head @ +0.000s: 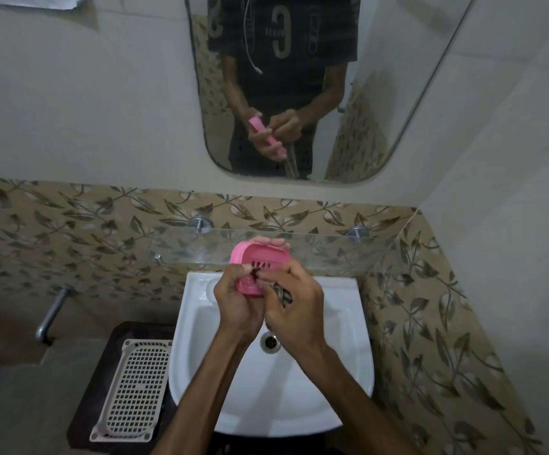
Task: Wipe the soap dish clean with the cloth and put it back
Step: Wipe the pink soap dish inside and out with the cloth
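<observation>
The pink soap dish [260,262] is sitting just above the centre of the frame, held up over the back edge of the white sink [338,339], with its slotted inside tilted toward the camera. The left hand [238,302] is grasping it from below and behind: the palm is cupping the lower left end, and its fingertips [274,243] are showing over the far rim. The right hand [294,308], just right of the dish, is pinching a dark patterned cloth [283,295] between thumb and fingers and pressing a fold of it against the near edge of the dish, beside the slots. A strip of the cloth is trailing back over the right hand's knuckles.

Below the hands, the drain [270,342] is lying in the middle of the basin. Behind the dish, a clear glass shelf [332,249] is running across the leaf-patterned tiles on two metal pegs. In the upper middle of the frame, a mirror [398,93] is reflecting the person's torso and both hands with the dish. At the lower left, a perforated white tray [135,389] is resting on a dark stand, and a metal pipe [51,313] is jutting from the wall at the left.
</observation>
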